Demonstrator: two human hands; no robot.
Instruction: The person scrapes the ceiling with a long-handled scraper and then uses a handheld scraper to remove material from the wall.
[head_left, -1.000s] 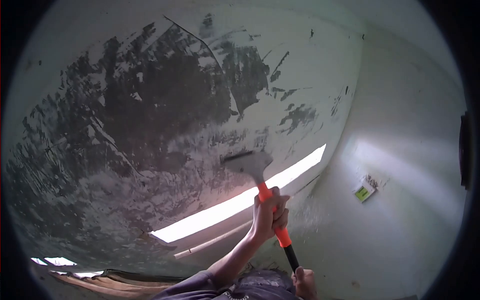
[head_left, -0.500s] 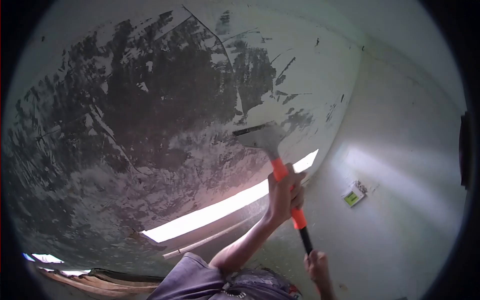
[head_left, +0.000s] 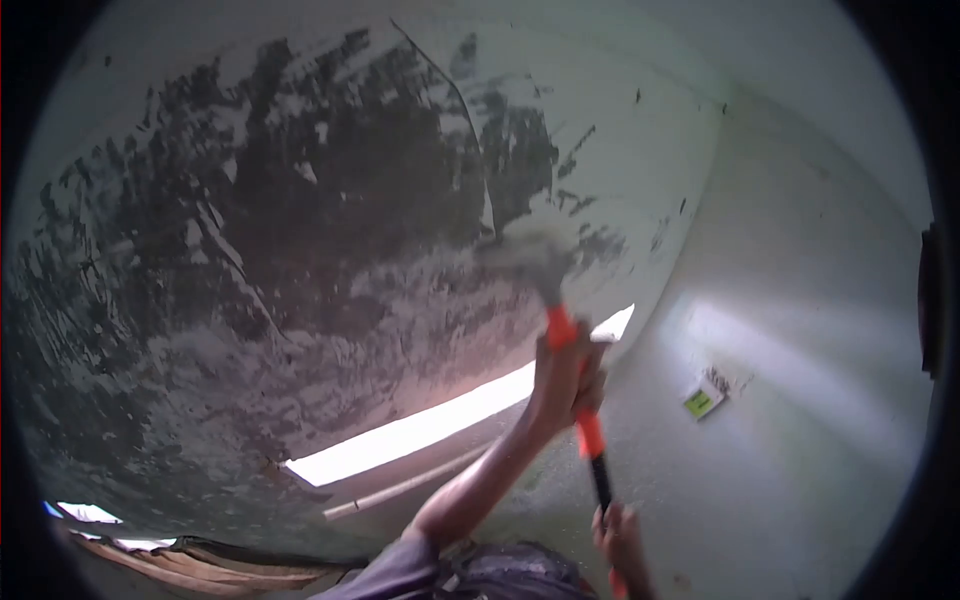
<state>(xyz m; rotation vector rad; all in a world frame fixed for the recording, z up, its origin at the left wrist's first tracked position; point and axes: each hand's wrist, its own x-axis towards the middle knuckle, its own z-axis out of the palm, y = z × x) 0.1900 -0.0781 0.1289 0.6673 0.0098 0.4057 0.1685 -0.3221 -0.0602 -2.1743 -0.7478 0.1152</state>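
Observation:
A long-handled scraper (head_left: 592, 437) with an orange and black handle slants up across the middle of the view. Its wide grey blade (head_left: 530, 258), blurred by motion, overlaps the patchy surface (head_left: 350, 190), where whitish coating gives way to dark grey. My left hand (head_left: 564, 380) is wrapped round the upper orange grip, just below the blade. Lower down, my right hand (head_left: 620, 540) closes round the black part of the shaft near its bottom end.
Below the patchy surface runs a bright window-like strip (head_left: 420, 425) with a pale rail (head_left: 400, 492) under it. On the pale right wall (head_left: 800, 420) is a small white and green plate (head_left: 704, 398). Brown cloth-like folds (head_left: 210, 572) lie at lower left.
The scraper's handle and both hands have shifted slightly left, the right hand also a little downward. The blade has gone from sharp to blurred. Both hands keep their hold.

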